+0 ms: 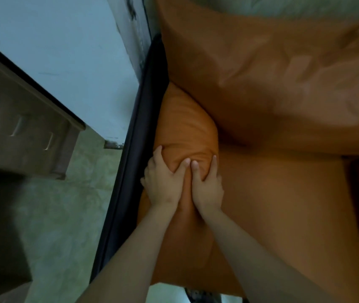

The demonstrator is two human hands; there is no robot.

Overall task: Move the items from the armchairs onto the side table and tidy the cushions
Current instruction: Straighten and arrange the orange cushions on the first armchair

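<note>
Nearest the camera, I see both bare forearms reaching forward and converging over the armchair. The left hand (163, 182) and the right hand (207, 184) sit side by side, almost touching, both pressed into the small orange cushion (185, 132). Each hand is clamped on the cushion: fingers spread over its near end, thumbs angled inward toward each other, fabric bunched into folds between them.

The small orange cushion lies along the left side of the seat, wedged against the dark armrest edge (134, 149). I find no open gap between cushion and armrest. To the right of the hands, the orange seat cushion (283, 215) is a broad, smooth, unoccupied surface, giving free room on that side. At the far right, a darker strip marks the seat's other boundary; detail there is too dim to tell.

Beyond the hands, the large orange back cushion (272, 73) stands behind the seat, its surface creased and its lower edge overlapping the far end of the small cushion.

Left of the armrest, the greenish floor (65, 204) is open. Farther left stands a wooden cabinet (21, 127) with two metal handles, well apart from the chair. A pale wall (65, 40) lies behind it
</note>
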